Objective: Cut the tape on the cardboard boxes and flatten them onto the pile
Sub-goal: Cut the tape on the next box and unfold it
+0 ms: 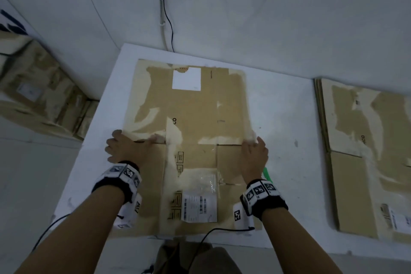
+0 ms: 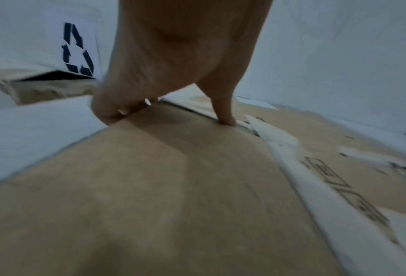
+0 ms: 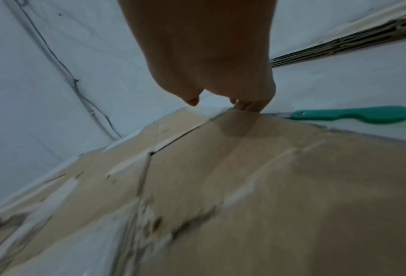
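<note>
I see the flattened cardboard box (image 1: pixel 189 140) lying flat on the white bench (image 1: pixel 278 107), under and between both hands. My left hand (image 1: pixel 126 148) grips its left edge, fingers curled around the rim and thumb pressed on top by a flap seam. My right hand (image 1: pixel 254 158) holds the right edge, fingers hooked over it. A green box cutter (image 3: pixel 353 114) lies on the bench just right of that hand. Farther right sits the pile of flattened boxes (image 1: pixel 367 151).
</note>
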`<act>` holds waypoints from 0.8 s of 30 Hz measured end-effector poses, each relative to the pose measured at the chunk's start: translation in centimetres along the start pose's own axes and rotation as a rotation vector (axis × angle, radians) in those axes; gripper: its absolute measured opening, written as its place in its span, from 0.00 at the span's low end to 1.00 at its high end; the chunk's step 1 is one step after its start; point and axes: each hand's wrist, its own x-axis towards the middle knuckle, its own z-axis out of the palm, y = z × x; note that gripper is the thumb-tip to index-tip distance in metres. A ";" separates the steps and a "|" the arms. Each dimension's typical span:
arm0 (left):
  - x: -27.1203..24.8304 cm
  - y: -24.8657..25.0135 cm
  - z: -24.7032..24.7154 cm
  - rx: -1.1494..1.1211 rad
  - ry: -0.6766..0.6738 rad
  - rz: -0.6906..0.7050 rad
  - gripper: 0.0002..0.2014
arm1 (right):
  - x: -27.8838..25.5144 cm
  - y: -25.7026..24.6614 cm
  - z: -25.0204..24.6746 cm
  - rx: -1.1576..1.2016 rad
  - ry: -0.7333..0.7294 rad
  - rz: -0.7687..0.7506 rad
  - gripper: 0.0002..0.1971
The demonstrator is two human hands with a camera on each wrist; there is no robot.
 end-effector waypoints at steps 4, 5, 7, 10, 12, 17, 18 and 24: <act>2.4 -2.0 -2.4 -0.034 -0.240 0.131 0.43 | 0.2 -0.1 -1.9 0.068 -0.160 0.017 0.26; 2.1 -2.5 -2.8 -0.012 -0.256 0.169 0.42 | -0.4 -0.2 -2.5 0.092 -0.182 -0.012 0.24; 1.0 -3.4 -3.2 -0.035 -0.255 0.208 0.36 | -2.5 -0.6 -3.2 0.099 -0.180 -0.078 0.22; -1.6 -4.6 -3.6 -0.135 -0.184 0.282 0.22 | -5.6 -0.8 -4.3 0.151 -0.119 -0.161 0.21; -3.4 -5.0 -4.2 -0.163 -0.154 0.341 0.20 | -6.8 -0.5 -5.3 0.190 -0.104 -0.166 0.20; -6.3 -2.9 -6.0 -0.286 -0.158 0.436 0.17 | -6.4 0.1 -9.4 0.257 -0.043 -0.173 0.19; -7.0 -1.8 -6.4 -0.320 -0.166 0.460 0.17 | -5.8 0.1 -10.5 0.266 -0.025 -0.178 0.19; -12.7 6.7 -5.5 -0.493 -0.240 0.559 0.14 | -0.8 0.7 -18.8 0.251 0.098 -0.177 0.22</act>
